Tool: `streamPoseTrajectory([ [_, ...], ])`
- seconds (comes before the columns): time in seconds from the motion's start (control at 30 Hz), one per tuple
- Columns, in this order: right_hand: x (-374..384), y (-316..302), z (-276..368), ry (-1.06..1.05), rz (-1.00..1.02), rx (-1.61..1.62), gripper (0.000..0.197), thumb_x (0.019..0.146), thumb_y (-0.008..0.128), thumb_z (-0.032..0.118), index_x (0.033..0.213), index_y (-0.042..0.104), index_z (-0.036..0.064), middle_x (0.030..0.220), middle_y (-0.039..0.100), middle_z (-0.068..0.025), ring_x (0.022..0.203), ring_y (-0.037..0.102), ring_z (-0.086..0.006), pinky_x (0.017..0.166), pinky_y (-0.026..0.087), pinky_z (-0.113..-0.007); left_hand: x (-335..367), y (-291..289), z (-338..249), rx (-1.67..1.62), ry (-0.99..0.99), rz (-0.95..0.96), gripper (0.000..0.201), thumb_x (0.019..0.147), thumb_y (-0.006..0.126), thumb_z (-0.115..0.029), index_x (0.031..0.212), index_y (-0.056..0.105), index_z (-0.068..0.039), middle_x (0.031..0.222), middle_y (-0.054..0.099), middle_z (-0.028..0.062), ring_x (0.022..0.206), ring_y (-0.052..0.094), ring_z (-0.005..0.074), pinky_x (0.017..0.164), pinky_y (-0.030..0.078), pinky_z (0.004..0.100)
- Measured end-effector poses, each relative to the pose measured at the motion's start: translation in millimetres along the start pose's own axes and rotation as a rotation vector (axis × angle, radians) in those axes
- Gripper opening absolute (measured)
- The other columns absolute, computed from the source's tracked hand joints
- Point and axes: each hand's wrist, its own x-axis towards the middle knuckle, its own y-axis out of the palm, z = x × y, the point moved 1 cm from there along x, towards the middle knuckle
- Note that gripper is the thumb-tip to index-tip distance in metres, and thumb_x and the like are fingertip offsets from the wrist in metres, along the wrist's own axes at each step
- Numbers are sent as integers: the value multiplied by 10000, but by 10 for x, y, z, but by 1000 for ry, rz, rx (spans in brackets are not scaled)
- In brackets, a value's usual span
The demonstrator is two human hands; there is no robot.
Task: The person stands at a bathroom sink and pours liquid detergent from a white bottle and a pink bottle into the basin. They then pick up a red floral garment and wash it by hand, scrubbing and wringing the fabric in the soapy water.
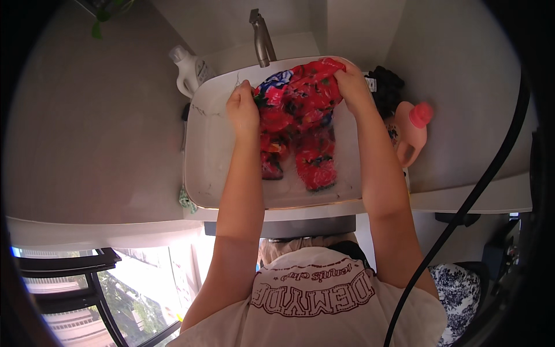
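Both my hands hold up a pair of red floral trousers (303,110) over a white sink (208,168). My left hand (243,110) pinches one upper corner of the cloth, fingers closed. The opposite upper corner is gripped by my right hand (353,85), close to the sink's far right rim. Between them the top edge is spread wide, and two legs hang toward me into the basin. Their lower ends look wet, lying in the sink. A metal faucet (263,40) stands behind the cloth.
A white bottle with a handle (189,72) stands left of the sink. On the right are a pink bottle with a red cap (413,130) and a dark bundle (388,87). A black cable (462,208) crosses the right side. A window (110,295) is at lower left.
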Motion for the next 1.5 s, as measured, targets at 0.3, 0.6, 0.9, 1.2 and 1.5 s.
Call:
streamPoseTrajectory([
  [0.3,-67,47,-59,281,546,569,275,821,478,107,1059,581,16,1023,611,-83,948,599,-203,863,474,-330,-393,315,20,595,145,809,330,761,545,-131,1072,532,-20,994,605,229,968,581,361,773,468,411],
  [0.6,-75,100,-117,476,389,-305,625,842,492,629,1077,538,51,918,589,-68,744,594,-146,652,466,-279,-155,163,-28,257,248,107,334,849,487,3,1165,589,-36,901,651,68,779,581,105,718,468,243],
  [0.9,-133,309,-434,641,410,234,457,884,551,465,1208,522,144,1109,572,-24,992,558,-167,790,497,-394,-413,387,205,203,98,585,363,826,486,-30,1181,556,0,1107,602,135,1024,579,252,868,471,372],
  [1.2,92,200,-448,91,-49,62,271,925,514,233,857,653,9,809,622,-6,734,548,-88,696,431,-221,-219,191,0,-88,-668,256,664,858,527,-445,1365,316,-73,1336,430,142,1291,338,256,968,323,590],
  [1.5,-910,1136,-49,-876,502,-551,279,803,606,248,582,562,83,550,541,-68,540,547,-279,481,417,-380,-292,-10,272,-158,-190,640,341,937,480,-347,1078,577,-52,950,626,70,803,602,161,698,499,307],
])
